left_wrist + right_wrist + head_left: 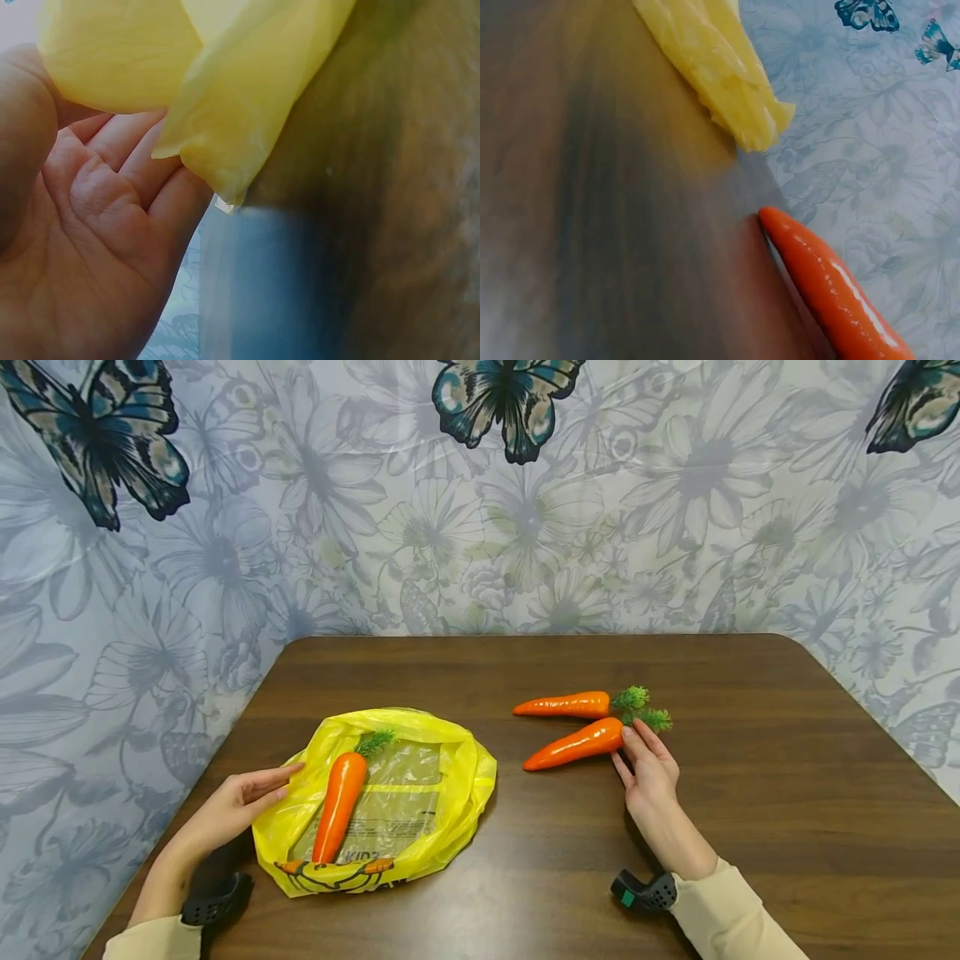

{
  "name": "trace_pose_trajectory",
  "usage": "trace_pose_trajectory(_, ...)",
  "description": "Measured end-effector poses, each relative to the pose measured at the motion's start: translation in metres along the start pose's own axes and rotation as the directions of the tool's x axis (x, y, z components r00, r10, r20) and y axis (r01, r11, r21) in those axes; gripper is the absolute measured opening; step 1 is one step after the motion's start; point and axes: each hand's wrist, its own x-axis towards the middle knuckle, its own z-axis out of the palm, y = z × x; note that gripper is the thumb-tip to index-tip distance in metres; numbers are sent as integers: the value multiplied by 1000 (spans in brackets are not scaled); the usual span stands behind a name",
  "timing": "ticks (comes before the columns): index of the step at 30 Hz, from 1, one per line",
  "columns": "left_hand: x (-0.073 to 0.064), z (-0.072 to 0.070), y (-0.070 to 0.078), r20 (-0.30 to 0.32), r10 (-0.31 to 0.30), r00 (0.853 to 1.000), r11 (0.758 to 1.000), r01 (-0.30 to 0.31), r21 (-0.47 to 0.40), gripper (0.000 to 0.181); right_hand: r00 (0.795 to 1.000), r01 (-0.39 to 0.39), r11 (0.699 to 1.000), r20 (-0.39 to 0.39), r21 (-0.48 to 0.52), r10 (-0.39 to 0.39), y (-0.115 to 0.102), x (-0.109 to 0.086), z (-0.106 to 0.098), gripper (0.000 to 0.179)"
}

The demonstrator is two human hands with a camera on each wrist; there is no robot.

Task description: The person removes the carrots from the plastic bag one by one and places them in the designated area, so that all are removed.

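Note:
A yellow plastic bag (480,777) lies spread on the table with its mouth facing up. Inside it rests an orange carrot (341,806) with a green top. My left hand (236,806) holds the bag's left rim; in the left wrist view, yellow plastic (247,112) covers the fingertips. To the right of the bag, my right hand (651,777) grips a second carrot (573,745) at its leafy end, thumb and fingers on either side. Its orange tip points left, toward the bag. Just behind it lies a third carrot (562,705), also pointing left.
Everything stands on a brown wooden table (787,760) with rounded far corners. A wall with floral paper (525,552) and butterfly figures (510,410) rises behind it. Both wrists wear black bands (645,892).

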Motion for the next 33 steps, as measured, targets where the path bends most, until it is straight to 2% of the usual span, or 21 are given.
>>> trace_pose_trajectory(4,1,0,-1,0,7,1000,1000,-7,-10,36,1000,-16,999,22,-49,17,-2,0,-3,55)
trace_pose_trajectory(8,2,1,-3,-3,16,1000,1000,-16,-25,36,998,-40,998,41,-52,42,-3,2,-6,56)
trace_pose_trajectory(16,3,3,-5,-12,23,1000,999,-23,-43,36,997,-32,999,65,40,30,1,4,-7,55)
trace_pose_trajectory(25,3,2,-5,-10,2,1000,999,-3,-38,36,999,8,990,42,143,-14,9,4,-4,56)
trace_pose_trajectory(29,3,2,-5,-11,2,1000,999,-2,-37,36,999,18,991,43,136,-24,11,3,-3,56)
trace_pose_trajectory(33,4,3,-4,-5,23,1000,999,-23,-39,36,996,27,997,77,77,-33,9,1,-4,58)
